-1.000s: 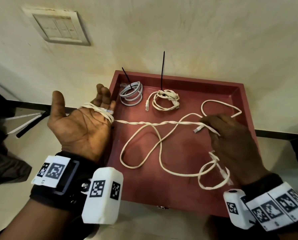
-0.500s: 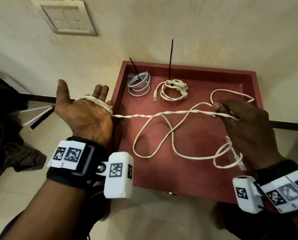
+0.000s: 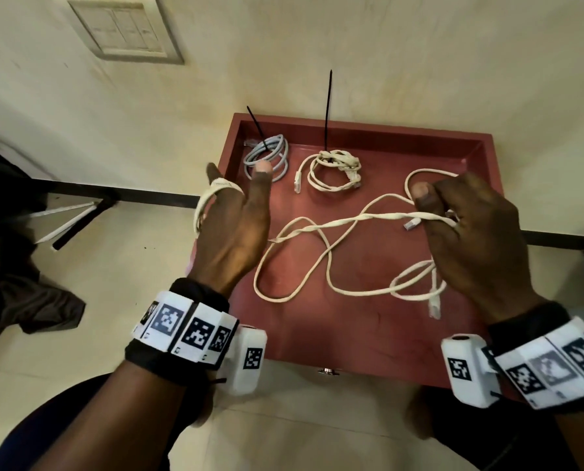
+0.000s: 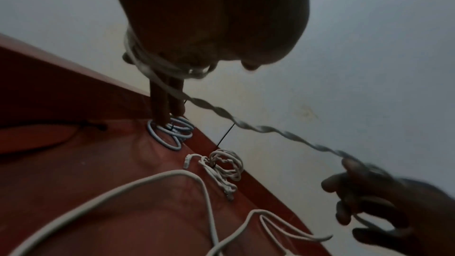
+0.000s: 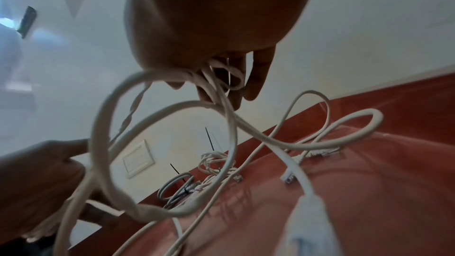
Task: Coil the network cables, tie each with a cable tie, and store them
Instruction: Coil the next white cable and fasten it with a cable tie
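While left hand (image 3: 231,229) wears cable (image 3: 321,229) turns round straight fingers, right hand (image 3: 467,229) pinches twisted run: mid-coil; next wrap needs slack fed leftward w/o snagging.

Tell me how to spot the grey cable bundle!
Look in the red tray, at its far left corner by the wall. The grey cable coil lies there with a black cable tie sticking up. Its neighbour, the cream coil, is paler and messier.
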